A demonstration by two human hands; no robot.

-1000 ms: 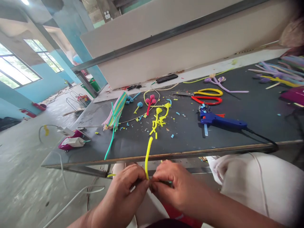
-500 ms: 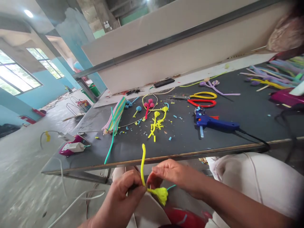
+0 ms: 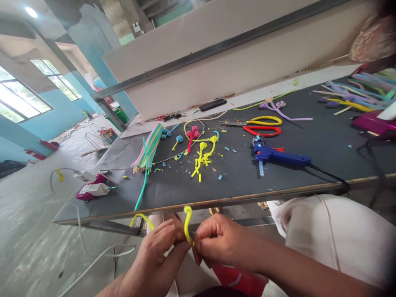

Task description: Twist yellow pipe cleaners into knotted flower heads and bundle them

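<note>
Both of my hands meet below the table's front edge, pinching a yellow pipe cleaner (image 3: 187, 222). My left hand (image 3: 161, 251) is closed on it from the left, and a second yellow end (image 3: 140, 218) curls out to the left above that hand. My right hand (image 3: 218, 243) is closed on the same pipe cleaner from the right. The short upper end of the pipe cleaner curls over just above my fingers.
The black table (image 3: 173, 194) carries a bundle of coloured pipe cleaners (image 3: 150, 148), small yellow, pink and blue pipe-cleaner flowers (image 3: 202, 152), cut bits, a blue glue gun (image 3: 280, 156) with its cord, and scissors (image 3: 262, 126). More pipe cleaners (image 3: 355, 95) lie far right. A white sack (image 3: 334, 235) sits by my right arm.
The long upright yellow end has become shorter and now curls over. The yellow tuft seen below my fingers half a second ago is hidden. My right hand has closed in on my left.
</note>
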